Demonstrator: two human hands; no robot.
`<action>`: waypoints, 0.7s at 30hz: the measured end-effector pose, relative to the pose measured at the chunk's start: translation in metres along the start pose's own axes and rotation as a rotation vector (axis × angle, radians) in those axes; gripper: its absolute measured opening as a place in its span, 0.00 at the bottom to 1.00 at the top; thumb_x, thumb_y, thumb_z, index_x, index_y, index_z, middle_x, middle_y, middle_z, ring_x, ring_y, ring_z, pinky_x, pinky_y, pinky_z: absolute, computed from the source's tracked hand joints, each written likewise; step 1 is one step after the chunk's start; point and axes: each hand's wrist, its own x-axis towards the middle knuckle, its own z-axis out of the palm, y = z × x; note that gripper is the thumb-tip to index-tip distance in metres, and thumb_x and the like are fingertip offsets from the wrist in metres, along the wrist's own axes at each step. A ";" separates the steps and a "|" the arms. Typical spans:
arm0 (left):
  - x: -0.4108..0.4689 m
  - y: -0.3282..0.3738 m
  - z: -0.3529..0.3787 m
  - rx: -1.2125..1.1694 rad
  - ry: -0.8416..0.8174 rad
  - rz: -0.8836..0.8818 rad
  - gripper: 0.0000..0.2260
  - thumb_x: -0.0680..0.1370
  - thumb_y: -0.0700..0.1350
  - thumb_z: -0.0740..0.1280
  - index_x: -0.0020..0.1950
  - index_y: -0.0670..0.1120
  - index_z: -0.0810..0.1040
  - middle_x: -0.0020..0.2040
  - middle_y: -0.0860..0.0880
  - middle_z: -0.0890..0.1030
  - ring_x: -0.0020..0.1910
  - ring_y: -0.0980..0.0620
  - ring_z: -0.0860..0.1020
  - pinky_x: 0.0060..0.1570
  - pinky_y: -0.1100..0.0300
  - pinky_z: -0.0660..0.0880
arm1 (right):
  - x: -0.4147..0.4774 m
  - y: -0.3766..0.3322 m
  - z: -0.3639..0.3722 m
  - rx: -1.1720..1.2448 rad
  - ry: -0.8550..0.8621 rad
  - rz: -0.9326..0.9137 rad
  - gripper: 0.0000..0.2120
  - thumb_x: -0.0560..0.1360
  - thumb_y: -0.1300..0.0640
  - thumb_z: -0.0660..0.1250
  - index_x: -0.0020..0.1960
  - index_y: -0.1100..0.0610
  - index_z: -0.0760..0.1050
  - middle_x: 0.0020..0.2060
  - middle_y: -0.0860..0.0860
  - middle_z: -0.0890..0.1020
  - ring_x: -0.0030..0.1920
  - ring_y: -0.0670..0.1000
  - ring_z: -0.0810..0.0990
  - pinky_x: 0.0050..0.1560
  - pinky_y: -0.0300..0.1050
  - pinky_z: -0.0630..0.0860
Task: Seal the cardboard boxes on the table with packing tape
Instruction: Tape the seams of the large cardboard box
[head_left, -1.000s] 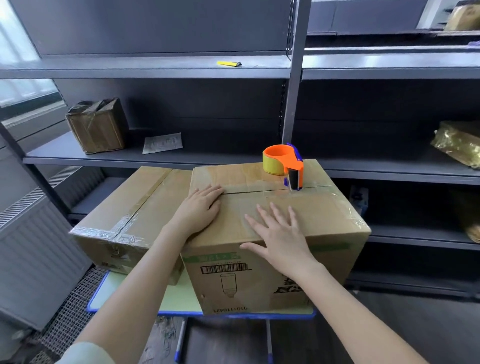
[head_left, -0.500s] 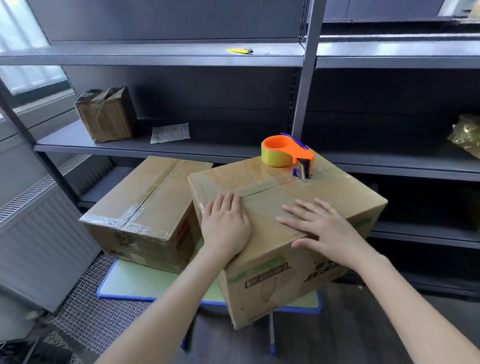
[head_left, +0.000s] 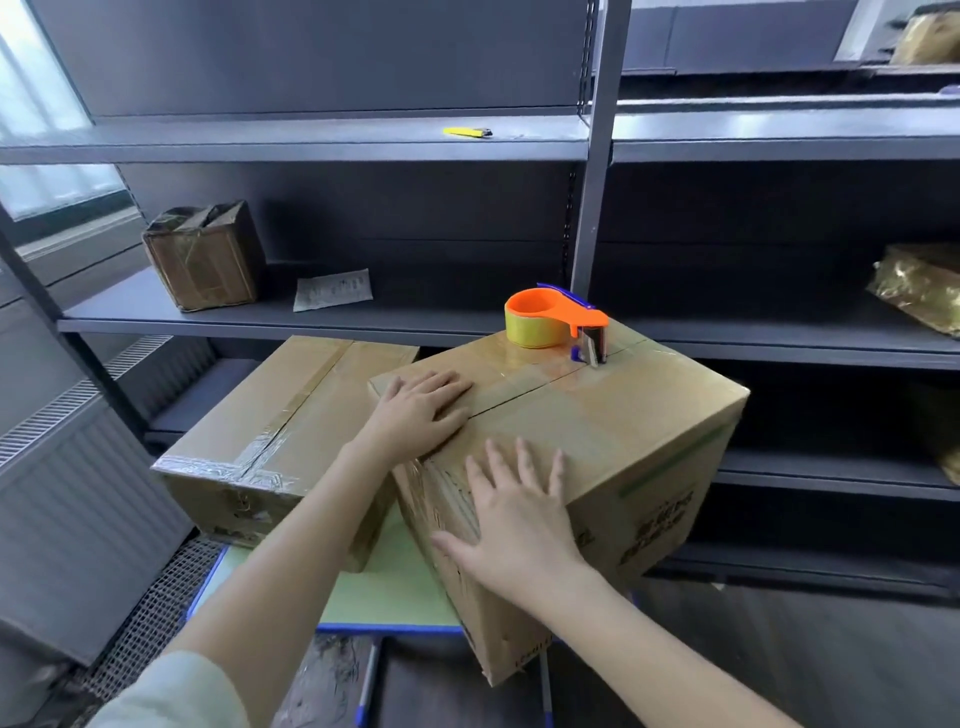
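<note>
Nearest, the right hand (head_left: 519, 525) lies flat with fingers spread over the near top edge of the cardboard box (head_left: 639, 431). The left hand (head_left: 421, 413) presses flat on the top by its left edge. Neither grips anything. The box sits skewed on the green table (head_left: 384, 592), with 1 corner jutting past the near edge. This looks like steadying it before taping: the centre seam shows dark, with glossy tape only in patches. Next, a hand must reach the tape dispenser (head_left: 556, 325) resting on the box's far top. To the left, a 2nd box (head_left: 280, 431) already bears tape.
</note>
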 end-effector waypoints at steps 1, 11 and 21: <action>0.000 -0.002 0.001 -0.008 -0.003 0.003 0.22 0.81 0.57 0.53 0.75 0.58 0.59 0.76 0.55 0.58 0.75 0.53 0.53 0.72 0.50 0.45 | 0.003 -0.001 0.002 -0.006 0.023 0.006 0.37 0.76 0.34 0.51 0.77 0.52 0.45 0.76 0.53 0.44 0.75 0.59 0.40 0.69 0.68 0.32; -0.049 0.025 0.012 0.183 0.101 -0.144 0.30 0.76 0.67 0.42 0.75 0.58 0.57 0.73 0.53 0.63 0.71 0.49 0.61 0.66 0.48 0.56 | -0.017 0.080 -0.008 0.033 -0.004 -0.307 0.29 0.76 0.38 0.49 0.74 0.41 0.46 0.73 0.36 0.44 0.73 0.42 0.38 0.71 0.49 0.30; -0.061 0.025 0.024 0.272 0.275 0.036 0.44 0.68 0.77 0.44 0.66 0.46 0.73 0.58 0.47 0.76 0.58 0.44 0.72 0.62 0.47 0.68 | 0.004 0.133 -0.021 0.201 0.035 -0.220 0.26 0.79 0.62 0.60 0.71 0.41 0.61 0.68 0.33 0.56 0.74 0.41 0.52 0.73 0.39 0.44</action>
